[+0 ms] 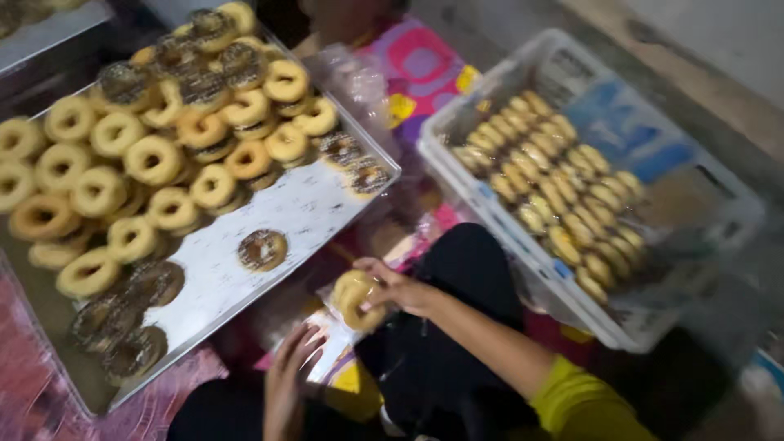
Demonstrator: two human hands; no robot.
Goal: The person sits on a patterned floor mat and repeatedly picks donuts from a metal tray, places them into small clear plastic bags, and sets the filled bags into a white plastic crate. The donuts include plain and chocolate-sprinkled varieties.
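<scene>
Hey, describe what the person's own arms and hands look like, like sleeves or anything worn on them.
Both hands are bare: no gloves, and no rings or watch that the blurred picture shows. The right hand leads to a bare forearm that ends in a bright yellow sleeve near the elbow. The left hand shows only to the wrist, so any sleeve there is out of view.

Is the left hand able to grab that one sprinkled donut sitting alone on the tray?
Probably yes. The left hand lies just below the tray's near edge, and the lone sprinkled donut sits on bare metal close to that edge, nothing between them. The picture is blurry, though.
</scene>
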